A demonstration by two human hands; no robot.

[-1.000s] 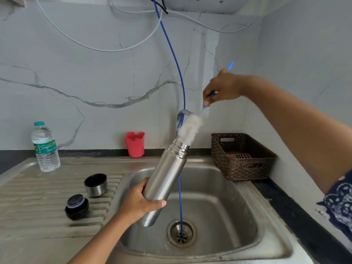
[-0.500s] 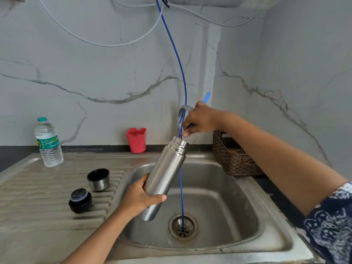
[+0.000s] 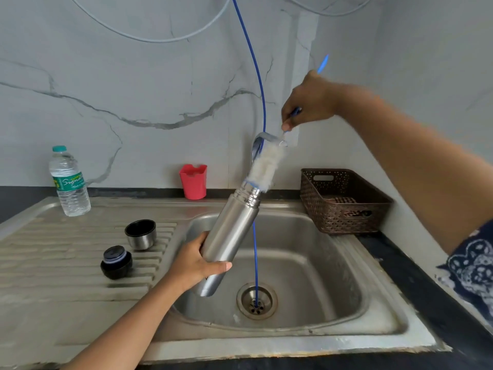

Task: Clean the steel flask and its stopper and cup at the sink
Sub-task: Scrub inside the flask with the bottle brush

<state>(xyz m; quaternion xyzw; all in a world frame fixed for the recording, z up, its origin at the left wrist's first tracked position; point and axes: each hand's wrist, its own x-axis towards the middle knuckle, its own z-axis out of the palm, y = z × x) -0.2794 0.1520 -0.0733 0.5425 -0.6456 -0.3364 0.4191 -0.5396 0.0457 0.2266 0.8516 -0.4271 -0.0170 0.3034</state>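
Presently, interior scrubbing: left hand (image 3: pixel 194 263) grips the tilted flask (image 3: pixel 234 231) over the sink (image 3: pixel 336 279); right hand (image 3: pixel 306 102), above its mouth, pinches the brush (image 3: pixel 265 166), bristles mostly out. Next stroke likely needs an aligned plunge. Stopper (image 3: pixel 116 261) and cup (image 3: pixel 140 234): left of the gripping hand.

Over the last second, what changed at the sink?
One scrub stroke: the right hand pushed the bottle brush down into the steel flask, then drew it back up, so the white bristles stick out of the mouth again. The left hand keeps gripping the tilted flask over the sink; nothing was let go. The cup and stopper stayed on the drainboard.
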